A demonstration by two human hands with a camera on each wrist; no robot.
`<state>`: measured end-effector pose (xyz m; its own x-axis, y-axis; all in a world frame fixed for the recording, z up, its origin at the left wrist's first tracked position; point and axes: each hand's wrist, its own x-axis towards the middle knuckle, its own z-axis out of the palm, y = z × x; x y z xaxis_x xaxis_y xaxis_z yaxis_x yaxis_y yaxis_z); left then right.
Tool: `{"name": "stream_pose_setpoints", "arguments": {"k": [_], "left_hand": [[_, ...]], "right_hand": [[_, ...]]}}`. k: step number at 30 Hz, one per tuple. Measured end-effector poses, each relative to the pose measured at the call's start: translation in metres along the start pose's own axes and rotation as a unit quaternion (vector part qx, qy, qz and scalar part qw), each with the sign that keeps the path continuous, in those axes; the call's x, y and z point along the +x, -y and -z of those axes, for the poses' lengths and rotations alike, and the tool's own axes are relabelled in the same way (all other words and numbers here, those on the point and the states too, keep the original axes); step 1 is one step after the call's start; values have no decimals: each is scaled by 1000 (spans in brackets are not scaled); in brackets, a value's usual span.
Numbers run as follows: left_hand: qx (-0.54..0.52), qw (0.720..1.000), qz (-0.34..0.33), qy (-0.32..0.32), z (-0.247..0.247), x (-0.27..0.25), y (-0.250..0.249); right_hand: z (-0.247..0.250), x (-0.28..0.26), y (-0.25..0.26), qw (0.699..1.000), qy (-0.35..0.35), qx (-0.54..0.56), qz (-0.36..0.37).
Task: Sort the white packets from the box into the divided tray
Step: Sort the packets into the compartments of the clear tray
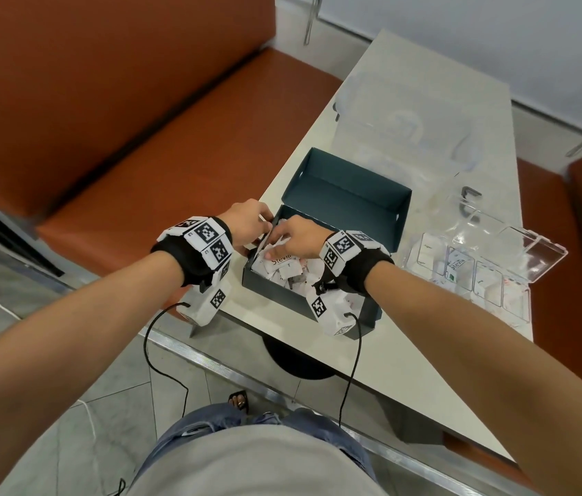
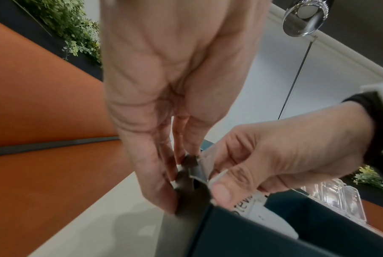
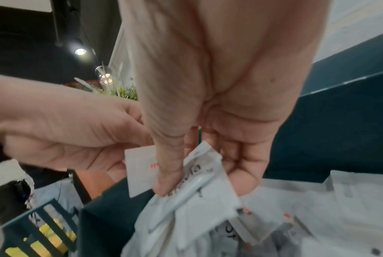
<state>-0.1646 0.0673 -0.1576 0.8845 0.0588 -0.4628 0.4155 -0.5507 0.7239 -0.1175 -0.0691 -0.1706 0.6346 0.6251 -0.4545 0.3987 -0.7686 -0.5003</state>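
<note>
- The packets (image 1: pixel 291 272) lay heaped in the box (image 1: pixel 275 289) on the table (image 1: pixel 407 352), near the person; the tray (image 1: pixel 475 277) stood just to the right of the box with its clear lid swung back and a few packets already in several compartments.
- The right hand (image 1: pixel 298 238) was in the box's far-left corner, thumb and fingers (image 3: pixel 170 173) pinching a Stevia packet (image 3: pixel 192 177) at its upper end.
- The left hand (image 1: pixel 246 221) met it at the box's left rim; its fingers (image 2: pixel 155 173) pinched a flat white packet (image 3: pixel 139 172) with red print, held just over the rim.
- The packets looked thin, light and crinkly: paper sachets that would bend readily and slide over one another in the heap.
- Being so light, one should lift with a gentle thumb-and-finger pinch; a hard squeeze would likely only crumple it.
- The best hold seemed to be a free edge or corner standing proud of the heap, as neighbours overlapped and might come up together.
- A packet held by one end would probably droop, so it should be dropped edge-first into the narrow compartment.
</note>
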Motion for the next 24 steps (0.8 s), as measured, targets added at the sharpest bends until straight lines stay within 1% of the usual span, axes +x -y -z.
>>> {"name": "stream_pose_setpoints", "arguments": {"k": [2, 5, 7, 11, 18, 20, 24], "left_hand": [[2, 1000, 0, -1, -1, 0, -1], [-3, 1000, 1, 2, -1, 0, -1], [-4, 1000, 2, 0, -1, 0, -1], [-3, 1000, 3, 1, 0, 0, -1], [-4, 1000, 2, -1, 1, 2, 1], [0, 1000, 3, -1, 1, 3, 2], [2, 1000, 7, 3, 0, 4, 1]], "right_hand": [[0, -1, 2, 1000, 7, -12, 4], [-6, -1, 3, 997, 53, -47, -19], [-9, -2, 4, 996, 60, -59, -24], [-5, -5, 6, 999, 27, -41, -12], [11, -13, 0, 999, -28, 9, -29], [16, -15, -4, 999, -34, 7, -30], [26, -23, -12, 997, -42, 37, -45]]}}
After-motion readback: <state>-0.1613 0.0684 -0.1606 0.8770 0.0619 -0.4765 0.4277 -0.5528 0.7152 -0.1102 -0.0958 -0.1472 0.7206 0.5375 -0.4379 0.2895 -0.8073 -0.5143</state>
